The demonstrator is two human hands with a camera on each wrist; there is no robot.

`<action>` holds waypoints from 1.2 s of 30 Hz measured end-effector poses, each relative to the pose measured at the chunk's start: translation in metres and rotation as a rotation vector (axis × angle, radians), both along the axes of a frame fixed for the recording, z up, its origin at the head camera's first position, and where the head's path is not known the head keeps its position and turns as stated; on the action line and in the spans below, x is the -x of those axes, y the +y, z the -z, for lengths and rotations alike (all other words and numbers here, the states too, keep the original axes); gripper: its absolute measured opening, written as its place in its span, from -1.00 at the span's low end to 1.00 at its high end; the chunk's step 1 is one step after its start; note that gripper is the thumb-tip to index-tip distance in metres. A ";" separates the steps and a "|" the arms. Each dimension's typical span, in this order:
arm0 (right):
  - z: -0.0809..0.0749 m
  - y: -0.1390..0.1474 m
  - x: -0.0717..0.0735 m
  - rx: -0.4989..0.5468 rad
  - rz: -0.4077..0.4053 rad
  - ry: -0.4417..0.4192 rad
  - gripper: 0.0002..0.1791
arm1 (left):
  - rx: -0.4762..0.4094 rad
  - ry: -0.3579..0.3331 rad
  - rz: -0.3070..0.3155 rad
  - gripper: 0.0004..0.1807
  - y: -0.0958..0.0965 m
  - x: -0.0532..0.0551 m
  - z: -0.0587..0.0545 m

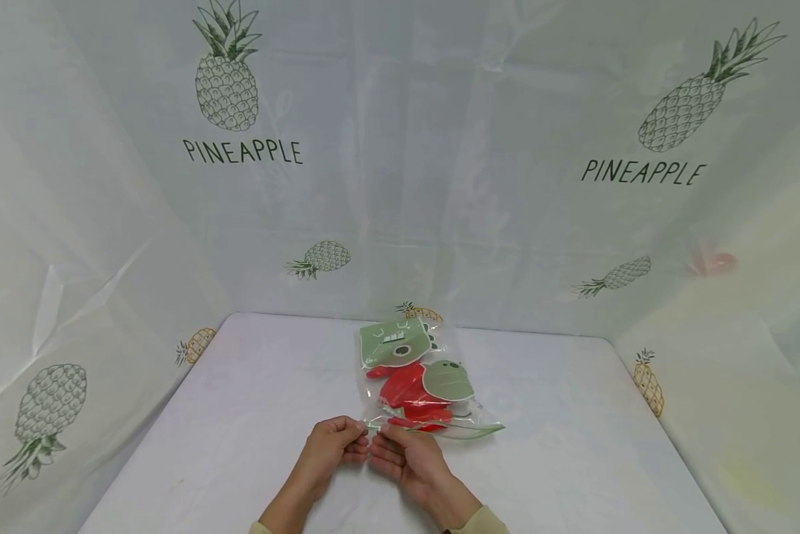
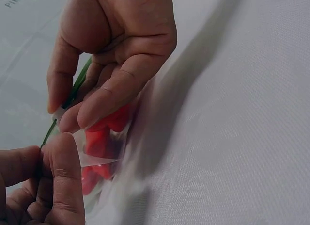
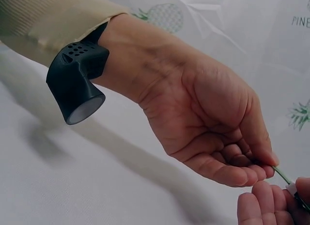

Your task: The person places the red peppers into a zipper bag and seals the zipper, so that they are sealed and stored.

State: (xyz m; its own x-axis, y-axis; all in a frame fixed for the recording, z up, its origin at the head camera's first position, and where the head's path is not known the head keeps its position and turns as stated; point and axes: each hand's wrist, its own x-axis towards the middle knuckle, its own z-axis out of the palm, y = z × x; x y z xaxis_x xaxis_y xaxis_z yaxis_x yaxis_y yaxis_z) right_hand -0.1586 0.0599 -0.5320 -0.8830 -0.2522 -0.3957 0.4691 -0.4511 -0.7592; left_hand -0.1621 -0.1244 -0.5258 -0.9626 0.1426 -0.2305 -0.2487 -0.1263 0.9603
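A clear zip bag (image 1: 395,343) with green cartoon print lies flat, holding shiny red things (image 1: 403,387) that look like peppers. Along its near edge runs a green zip strip (image 1: 483,432). My left hand (image 1: 329,449) pinches the left end of that strip between thumb and forefinger, clearest in the right wrist view. Close beside it, my right hand (image 1: 413,460) pinches a small white slider (image 3: 291,188) on the strip. The fingers of both hands nearly meet. In the left wrist view, the right hand (image 2: 121,55) covers part of the bag.
The bag rests on a white-covered table (image 1: 560,415). White sheets (image 1: 400,185) printed with pineapples hang behind it and at both sides. A black wrist camera (image 3: 77,82) is strapped to the left wrist.
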 end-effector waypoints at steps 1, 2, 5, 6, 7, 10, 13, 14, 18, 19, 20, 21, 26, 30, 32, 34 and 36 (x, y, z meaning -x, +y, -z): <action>0.000 0.000 0.000 -0.001 0.000 -0.002 -0.76 | -0.001 -0.001 0.002 -0.77 0.000 0.000 0.000; -0.001 0.001 0.000 -0.002 0.001 -0.004 -0.76 | -0.002 -0.002 0.003 -0.77 0.000 0.000 0.000; -0.002 0.002 0.000 -0.006 0.002 -0.010 -0.75 | 0.000 -0.006 0.002 -0.78 0.000 0.001 -0.001; -0.002 0.002 0.000 -0.008 0.003 -0.013 -0.75 | 0.001 -0.007 0.001 -0.78 0.000 0.001 -0.002; -0.003 0.003 0.000 -0.010 0.004 -0.015 -0.74 | 0.003 -0.007 0.000 -0.79 0.000 0.001 -0.002; -0.003 0.004 0.000 -0.015 0.007 -0.017 -0.71 | 0.007 -0.006 -0.004 -0.79 -0.001 0.001 -0.003; -0.002 0.004 0.000 -0.017 0.009 -0.009 -0.68 | 0.008 -0.003 -0.007 -0.79 -0.001 0.000 -0.004; -0.002 0.005 0.001 -0.018 0.010 -0.006 -0.67 | 0.007 -0.003 -0.008 -0.80 -0.001 0.000 -0.004; -0.001 0.005 0.001 -0.024 0.013 -0.008 -0.64 | 0.007 -0.007 -0.010 -0.81 -0.002 0.001 -0.003; -0.001 0.006 0.001 -0.027 0.015 -0.012 -0.64 | 0.008 -0.008 -0.010 -0.81 -0.002 0.002 -0.003; -0.001 0.006 0.001 -0.030 0.015 -0.016 -0.64 | 0.008 -0.010 -0.013 -0.81 -0.002 0.002 -0.003; -0.001 0.006 0.001 -0.033 0.016 -0.020 -0.65 | 0.009 -0.011 -0.014 -0.81 -0.002 0.002 -0.003; 0.001 0.008 0.001 -0.048 0.011 -0.022 -0.64 | 0.011 -0.006 -0.022 -0.79 -0.003 0.001 -0.002; 0.001 0.010 0.001 -0.052 0.006 -0.018 -0.59 | 0.012 -0.007 -0.028 -0.79 -0.004 0.001 -0.002; 0.002 0.011 0.001 -0.055 0.003 -0.017 -0.59 | 0.014 -0.008 -0.029 -0.78 -0.004 0.001 -0.002; 0.001 0.011 0.001 -0.056 0.004 -0.020 -0.59 | 0.015 -0.011 -0.029 -0.77 -0.005 0.001 -0.001; 0.000 0.012 0.000 -0.055 0.006 -0.021 -0.60 | 0.017 -0.014 -0.028 -0.75 -0.005 0.002 0.000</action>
State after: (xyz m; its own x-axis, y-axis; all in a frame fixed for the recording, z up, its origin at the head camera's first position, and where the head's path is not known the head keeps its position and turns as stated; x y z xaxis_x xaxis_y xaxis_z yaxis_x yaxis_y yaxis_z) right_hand -0.1588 0.0715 -0.5316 -0.8760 -0.2237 -0.4273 0.4823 -0.4117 -0.7733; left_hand -0.1644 -0.1298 -0.5262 -0.9629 0.1112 -0.2459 -0.2584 -0.1176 0.9589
